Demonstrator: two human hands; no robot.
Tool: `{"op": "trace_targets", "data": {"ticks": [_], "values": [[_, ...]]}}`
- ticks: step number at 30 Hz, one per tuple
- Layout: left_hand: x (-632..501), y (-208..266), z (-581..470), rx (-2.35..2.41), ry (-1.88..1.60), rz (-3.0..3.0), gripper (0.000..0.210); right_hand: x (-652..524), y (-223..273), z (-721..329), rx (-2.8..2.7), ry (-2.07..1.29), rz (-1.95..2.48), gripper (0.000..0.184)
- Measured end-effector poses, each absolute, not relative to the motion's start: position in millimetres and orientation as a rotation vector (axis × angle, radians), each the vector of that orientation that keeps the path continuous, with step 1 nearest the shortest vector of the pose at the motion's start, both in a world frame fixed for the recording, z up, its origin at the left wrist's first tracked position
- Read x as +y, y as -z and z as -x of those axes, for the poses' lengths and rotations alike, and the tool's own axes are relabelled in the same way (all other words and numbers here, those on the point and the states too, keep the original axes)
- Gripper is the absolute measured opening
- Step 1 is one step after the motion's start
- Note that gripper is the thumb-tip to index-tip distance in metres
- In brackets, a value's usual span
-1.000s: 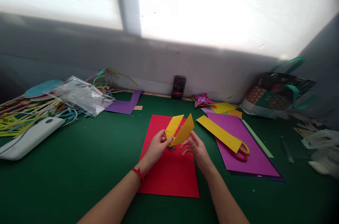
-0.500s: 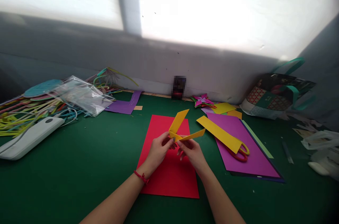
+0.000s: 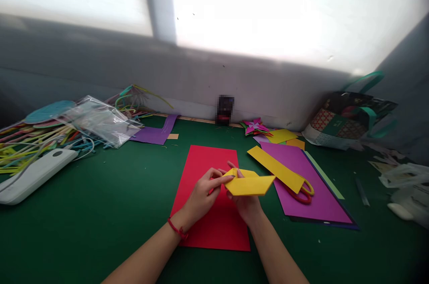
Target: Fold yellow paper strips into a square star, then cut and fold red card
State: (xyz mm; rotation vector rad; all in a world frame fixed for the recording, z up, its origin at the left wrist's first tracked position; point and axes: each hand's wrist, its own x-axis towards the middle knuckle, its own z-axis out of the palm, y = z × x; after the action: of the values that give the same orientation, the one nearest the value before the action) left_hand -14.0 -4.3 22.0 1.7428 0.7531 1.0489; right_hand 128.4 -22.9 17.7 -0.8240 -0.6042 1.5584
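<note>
A folded yellow paper piece (image 3: 251, 184) is held above a red sheet (image 3: 204, 163) on the green table. Its two arms point to the right. My left hand (image 3: 204, 190) pinches the folded left end, with its index finger lying on top. From below, my right hand (image 3: 247, 205) grips the same piece; one finger shows through between the arms and the rest are partly hidden behind the paper. To the right, a yellow paper strip (image 3: 276, 168) lies over scissors (image 3: 305, 195) with red and yellow handles, on a purple sheet (image 3: 315, 199).
Several folded paper stars (image 3: 256, 126) lie near the wall. At the left are a white device (image 3: 40, 174), coloured strips (image 3: 20, 150) and a clear plastic bag (image 3: 103, 120). A patterned bag (image 3: 345, 118) stands at the back right, near a pen-like object (image 3: 362, 192).
The yellow folded paper has been turned, so both arms now point right instead of one up and one right. My right hand has shifted underneath it.
</note>
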Motion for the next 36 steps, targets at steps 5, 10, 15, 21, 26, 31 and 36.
{"op": "trace_targets", "data": {"ticks": [5, 10, 15, 21, 26, 31, 36], "values": [[-2, -23, 13, 0.69, -0.965, -1.31, 0.044, -17, -15, -128, -0.695, -1.502, 0.966, 0.042], [-2, -20, 13, 0.651, -0.787, -1.201, 0.071, -23, -23, -120, -0.798, -1.49, 0.992, 0.046], [5, -19, 17, 0.738, -0.876, -1.187, 0.058, -23, -26, -135, -0.871, -1.368, 1.197, 0.055], [24, -16, 29, 0.782, -0.901, -1.119, 0.04, -23, -38, -177, -1.382, -0.65, 1.301, 0.069], [23, -15, 33, 0.88, -0.874, -1.118, 0.034, -30, -46, -179, -1.935, -0.322, 1.148, 0.017], [18, -15, 29, 0.897, -0.904, -0.99, 0.036, -29, -45, -172, -2.111, -0.366, 1.036, 0.013], [13, -13, 25, 0.839, -0.869, -0.964, 0.032, -31, -46, -166, -2.046, -0.58, 0.95, 0.021]]}}
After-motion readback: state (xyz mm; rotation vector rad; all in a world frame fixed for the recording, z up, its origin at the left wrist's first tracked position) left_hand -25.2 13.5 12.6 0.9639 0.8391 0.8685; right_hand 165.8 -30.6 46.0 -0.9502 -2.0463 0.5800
